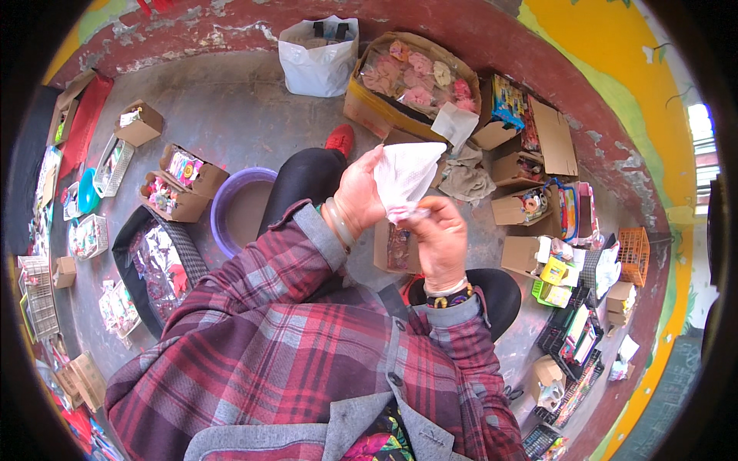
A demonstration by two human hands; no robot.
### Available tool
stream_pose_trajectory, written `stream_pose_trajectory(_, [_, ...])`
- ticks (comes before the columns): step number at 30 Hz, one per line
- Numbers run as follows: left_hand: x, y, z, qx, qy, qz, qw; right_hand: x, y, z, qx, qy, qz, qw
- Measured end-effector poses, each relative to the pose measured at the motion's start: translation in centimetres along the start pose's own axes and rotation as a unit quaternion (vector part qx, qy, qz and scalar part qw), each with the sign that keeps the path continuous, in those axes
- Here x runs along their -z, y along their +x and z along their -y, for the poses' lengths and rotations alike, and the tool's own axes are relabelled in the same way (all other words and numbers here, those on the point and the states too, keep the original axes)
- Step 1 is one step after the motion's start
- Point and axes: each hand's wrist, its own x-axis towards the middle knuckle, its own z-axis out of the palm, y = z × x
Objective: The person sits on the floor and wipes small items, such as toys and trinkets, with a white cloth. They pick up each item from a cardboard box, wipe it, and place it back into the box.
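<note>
My left hand [358, 187] grips the edge of a white dimpled cloth or tissue [408, 167], which fans out above the lap. At its lower end is a bunched pink-and-white part [403, 213]; whether it is a separate piece cannot be told. My right hand [441, 245] pinches that bunched end between thumb and fingers. Below the hands, between my knees, stands a small cardboard box [385, 246] with dark reddish packed items, partly hidden by my right hand.
Ahead, a large cardboard box [362, 109] holds bagged fabric scrunchies [418, 72], beside a white plastic bag [319, 66]. Grey rags [467, 178] lie near it. A purple basin [219, 222] sits left of my knee. Boxes and baskets line both sides, including an orange crate [634, 253].
</note>
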Motion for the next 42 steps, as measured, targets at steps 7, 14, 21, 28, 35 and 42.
stream_pose_trajectory(7, [-1.8,-0.2,0.0,0.001,0.021,-0.002,1.000,3.1,1.0,0.8,0.001,0.236,-0.044,0.971])
stream_pose_trajectory(14, [-1.1,0.0,-0.2,-0.003,0.035,-0.033,0.999,3.3,2.1,0.0,0.028,0.122,-0.068,0.990])
stream_pose_trajectory(21, [-2.3,-0.2,-2.2,-0.132,0.085,-0.050,0.986,4.1,5.3,0.1,0.054,-0.079,-0.184,0.978])
stream_pose_trajectory(28, [-2.0,0.0,-3.3,-0.176,0.094,-0.126,0.972,13.1,12.1,-6.9,-0.096,-0.134,-0.252,0.954])
stream_pose_trajectory(35, [-1.5,0.2,-3.5,-0.167,0.099,-0.137,0.971,17.1,13.9,-9.9,-0.156,-0.126,-0.273,0.941])
stream_pose_trajectory(42, [-1.3,0.7,-3.0,-0.130,0.095,-0.144,0.976,24.6,9.4,-18.9,-0.129,-0.659,0.330,0.664])
